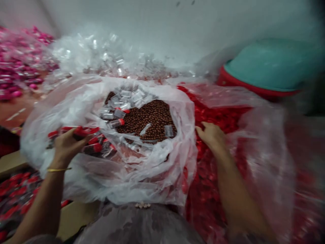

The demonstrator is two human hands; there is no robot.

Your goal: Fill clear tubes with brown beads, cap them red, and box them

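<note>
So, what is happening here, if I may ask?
A person's left hand is at red-capped containers lying on plastic sheeting; their right hand is over red pieces beside the sheeting. Whether either hand grips anything is unclear. Between the hands, small brown balls lie on the sheeting, with clear containers near them.

Dark brown is shown by the small balls [154, 117], translucent white by the plastic bag [185, 117]. Clear vials [114, 124] are topped with red caps [97, 147]. Bright pink is seen on the bagged pieces [15, 79], deep red on the heaped pieces [218, 118]. The rounded teal object [271, 66] is edged by a red rim [254, 87]; the bracelet [57, 170] is coloured yellow.
</note>
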